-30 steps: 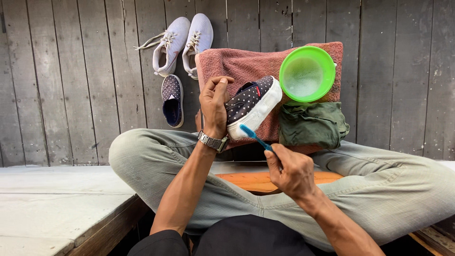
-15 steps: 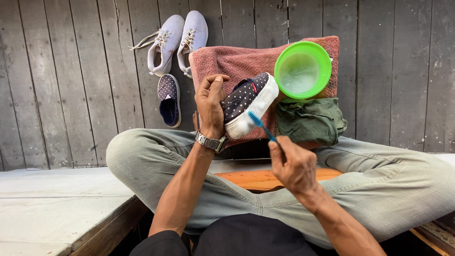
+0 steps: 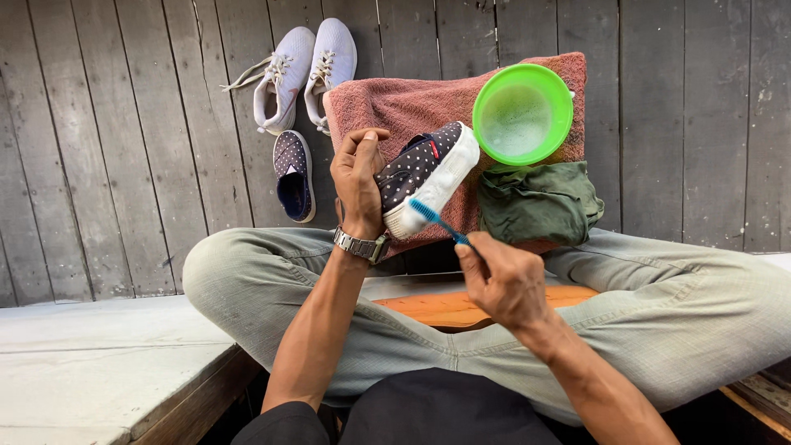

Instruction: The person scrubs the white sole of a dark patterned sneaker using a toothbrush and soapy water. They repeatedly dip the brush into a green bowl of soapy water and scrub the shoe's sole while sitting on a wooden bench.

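silver wristwatch (image 3: 362, 245), pale grey-green trousers (image 3: 659, 313), dark top (image 3: 428, 412)

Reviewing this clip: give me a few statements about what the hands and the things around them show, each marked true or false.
1. The left hand holds a dark polka-dot shoe with a white sole. True.
2. The right hand holds a red sponge. False: it holds a blue toothbrush, bristles at the shoe's white sole.
3. The green bowl rests on the pink towel and holds foamy liquid. True.
4. The pair of white sneakers sits inside the bowl. False: they lie on the wooden planks beside the towel.
5. A second polka-dot shoe lies on the planks beside the left hand. True.
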